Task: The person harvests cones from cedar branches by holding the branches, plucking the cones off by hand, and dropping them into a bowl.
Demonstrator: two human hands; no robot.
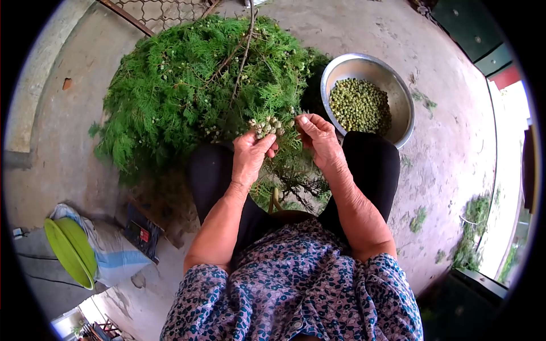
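My left hand (pixel 251 154) is closed on a bunch of pale green arborvitae cones (pixel 265 125), held up between thumb and fingers above my lap. Just right of it, my right hand (pixel 322 140) is pinched, thumb against fingers; what lies between the fingertips is too small to make out. Beyond both hands spreads a big heap of green arborvitae branches (pixel 165 96), dotted with more cones. Sprigs hang down between my knees below the hands. To the right, a metal basin (pixel 405 108) holds many loose green cones (pixel 359 107).
A bare branch (pixel 245 54) rises out of the heap. At lower left, a lime-green plastic basin (pixel 69 253) leans against a white and blue sack (pixel 116 253). Green scraps (pixel 418 220) litter the concrete floor (pixel 443 142) on the right. A metal grille (pixel 165 12) lies behind the heap.
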